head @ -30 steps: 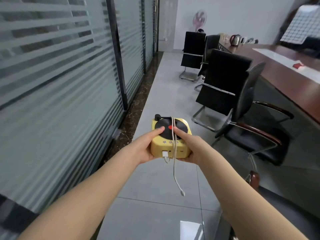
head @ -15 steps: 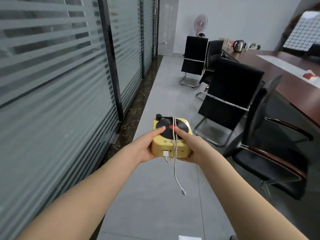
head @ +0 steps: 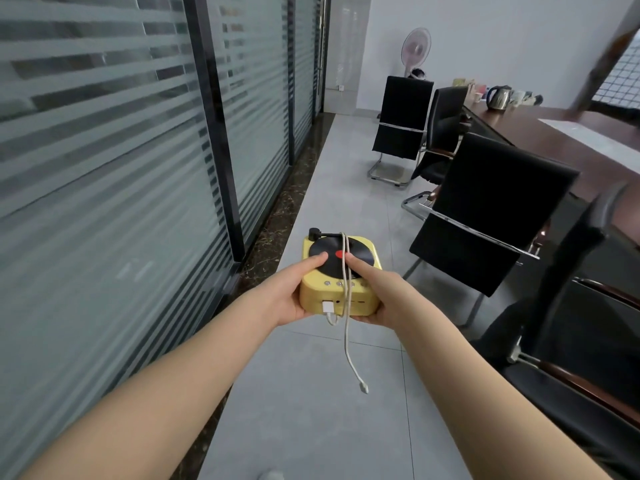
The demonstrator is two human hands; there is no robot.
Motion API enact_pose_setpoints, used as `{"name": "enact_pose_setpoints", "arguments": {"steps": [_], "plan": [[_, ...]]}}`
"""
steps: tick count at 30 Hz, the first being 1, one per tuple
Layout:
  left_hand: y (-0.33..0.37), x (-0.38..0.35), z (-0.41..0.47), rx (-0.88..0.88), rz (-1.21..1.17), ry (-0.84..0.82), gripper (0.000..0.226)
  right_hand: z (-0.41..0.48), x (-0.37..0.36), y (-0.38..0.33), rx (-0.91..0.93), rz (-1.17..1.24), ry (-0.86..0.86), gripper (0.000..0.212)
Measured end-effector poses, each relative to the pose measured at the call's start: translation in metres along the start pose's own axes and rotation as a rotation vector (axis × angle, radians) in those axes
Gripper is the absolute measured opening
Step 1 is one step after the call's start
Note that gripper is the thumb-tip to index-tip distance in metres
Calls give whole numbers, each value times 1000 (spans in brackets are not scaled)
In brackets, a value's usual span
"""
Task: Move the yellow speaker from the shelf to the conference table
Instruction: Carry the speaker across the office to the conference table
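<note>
The yellow speaker [head: 337, 299], shaped like a small record player with a black disc and red dot on top, is held out in front of me above the floor. My left hand [head: 287, 292] grips its left side, thumb on the disc. My right hand [head: 384, 296] grips its right side, thumb on the disc too. A white cable [head: 348, 344] plugs into the speaker's near face, loops over the top and dangles below. The dark brown conference table [head: 568, 140] stretches along the right, beyond the chairs.
Frosted glass partitions [head: 114, 188] line the left. Black office chairs [head: 485, 216] stand along the table's near side, another chair [head: 581, 327] close at my right. A kettle [head: 498, 97] and cups sit at the table's far end; a fan [head: 415, 46] stands by the back wall.
I have moved forward along the aisle; the chairs have slid right and closer. Both hands keep the same grip on the speaker.
</note>
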State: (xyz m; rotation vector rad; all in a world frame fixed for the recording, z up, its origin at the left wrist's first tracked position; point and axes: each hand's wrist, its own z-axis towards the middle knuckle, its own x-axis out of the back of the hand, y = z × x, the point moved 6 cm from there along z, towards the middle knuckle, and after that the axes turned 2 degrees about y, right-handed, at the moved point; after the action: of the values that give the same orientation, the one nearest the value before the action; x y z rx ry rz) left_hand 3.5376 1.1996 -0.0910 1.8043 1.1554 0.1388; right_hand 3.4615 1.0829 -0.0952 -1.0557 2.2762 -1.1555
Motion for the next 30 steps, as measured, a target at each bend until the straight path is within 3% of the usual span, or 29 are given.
{"name": "enact_pose_setpoints", "arguments": {"steps": [15,30], "plan": [[161,33,193,31,45,-51,26,189,-54,-144,12,66,36,78],[257,17,369,46,26,-94,22,358,-47,-250,3,59,89,91]]}}
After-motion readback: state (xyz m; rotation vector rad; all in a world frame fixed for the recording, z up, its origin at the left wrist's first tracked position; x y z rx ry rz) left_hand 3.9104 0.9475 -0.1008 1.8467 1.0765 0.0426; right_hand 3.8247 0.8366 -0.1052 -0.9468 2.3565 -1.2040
